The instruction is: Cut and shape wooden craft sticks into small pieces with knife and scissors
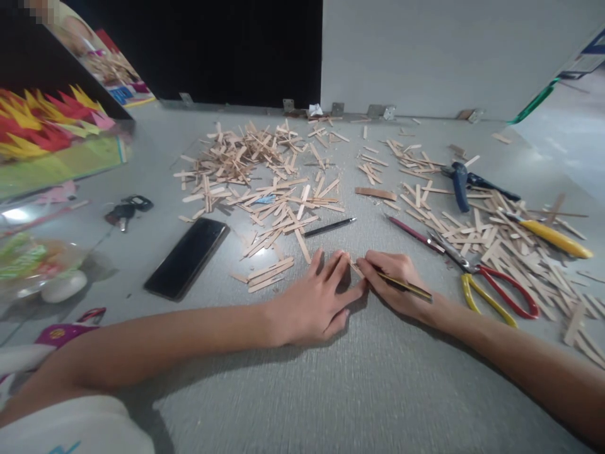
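A short wooden craft stick [356, 270] lies on the grey table between my two hands. With the fingers spread, my left hand [316, 306] pins it down under its fingertips; the covered ends of the stick are hidden. My right hand [394, 277] is closed around a black-and-yellow pencil [404, 285], its tip down by the stick and hidden behind the fingers. Just beyond my hands lies a black mechanical pencil [329, 227]. Several loose craft sticks [270, 275] rest left of my left hand. Right of my right hand is a maroon pen-like tool [414, 233].
Red-and-yellow-handled pliers [501, 287], blue-handled cutters [460, 186] and a yellow-handled tool [555, 238] lie right among scattered sticks. A big stick pile [246, 151] spreads behind. Left are a phone [186, 258], keys [127, 211] and a plastic bag [42, 268]. Hinged panels [449, 57] stand at the back.
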A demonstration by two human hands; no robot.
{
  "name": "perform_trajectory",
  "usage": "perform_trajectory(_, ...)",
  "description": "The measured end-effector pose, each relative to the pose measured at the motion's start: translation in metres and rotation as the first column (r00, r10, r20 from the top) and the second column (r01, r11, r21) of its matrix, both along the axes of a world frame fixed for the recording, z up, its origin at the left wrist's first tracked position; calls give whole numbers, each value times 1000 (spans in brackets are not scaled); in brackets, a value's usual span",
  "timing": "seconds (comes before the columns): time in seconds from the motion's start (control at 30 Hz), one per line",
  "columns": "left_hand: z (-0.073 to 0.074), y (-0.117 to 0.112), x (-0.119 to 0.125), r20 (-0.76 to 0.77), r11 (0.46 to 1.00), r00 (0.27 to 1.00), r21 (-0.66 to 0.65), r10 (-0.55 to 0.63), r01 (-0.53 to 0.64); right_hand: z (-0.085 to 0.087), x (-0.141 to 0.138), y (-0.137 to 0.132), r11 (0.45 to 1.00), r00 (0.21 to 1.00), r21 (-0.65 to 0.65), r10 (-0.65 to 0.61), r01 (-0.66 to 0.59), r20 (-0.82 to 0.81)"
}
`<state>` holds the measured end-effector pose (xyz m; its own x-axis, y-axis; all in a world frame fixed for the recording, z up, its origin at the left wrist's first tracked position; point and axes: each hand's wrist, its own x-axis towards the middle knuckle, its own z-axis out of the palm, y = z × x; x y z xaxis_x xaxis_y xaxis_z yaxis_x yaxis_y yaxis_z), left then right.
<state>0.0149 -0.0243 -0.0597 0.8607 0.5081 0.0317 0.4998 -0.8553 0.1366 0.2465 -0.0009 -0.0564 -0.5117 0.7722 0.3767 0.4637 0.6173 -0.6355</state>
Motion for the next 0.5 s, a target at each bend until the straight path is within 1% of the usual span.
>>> perform_trajectory(0.1, 1, 0, 0, -33, 1000, 999, 30, 4, -3, 1, 1, 0, 1000, 1000, 2, 27, -27, 5)
perform_trajectory(0.2, 3, -1, 0, -58, 998, 998, 59, 11, -7, 2, 0, 0, 1000, 1000, 6, 19, -19, 9)
perform_trajectory(0.37, 3, -2, 1, -78, 995, 997, 102, 17, -9, 4, -1, 1, 999, 1000, 19, 26, -26, 13)
perform_trajectory(0.5, 3, -1, 2, -80, 994, 997, 111, 13, -4, 4, 1, 2, 999, 999, 21, 33, -33, 27)
